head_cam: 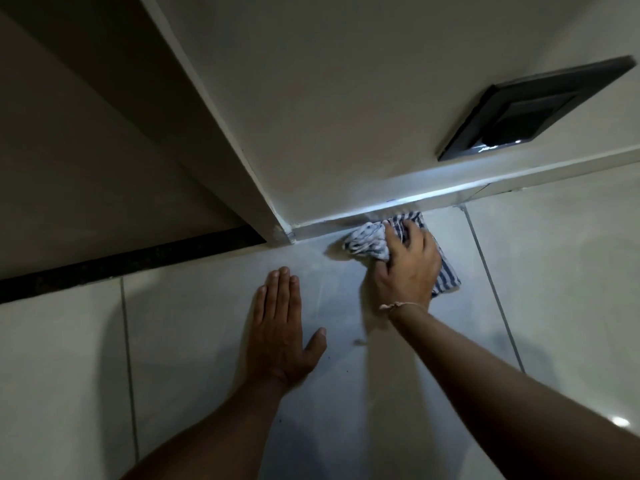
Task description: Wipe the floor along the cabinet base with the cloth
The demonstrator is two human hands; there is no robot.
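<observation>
A blue-and-white striped cloth (369, 241) lies crumpled on the pale tiled floor (207, 306), pressed against the skirting strip at the foot of a light-coloured cabinet panel (329, 116). My right hand (407, 263) presses down on the cloth and grips it, with a thin string band at the wrist. My left hand (280, 327) lies flat on the tile to the left of the cloth, palm down, fingers together and thumb out, holding nothing.
A black socket plate (533, 109) is set in the cabinet panel above the cloth. The panel's corner (287, 233) meets the floor left of the cloth. A dark strip (121, 265) runs along the floor under the recess at left.
</observation>
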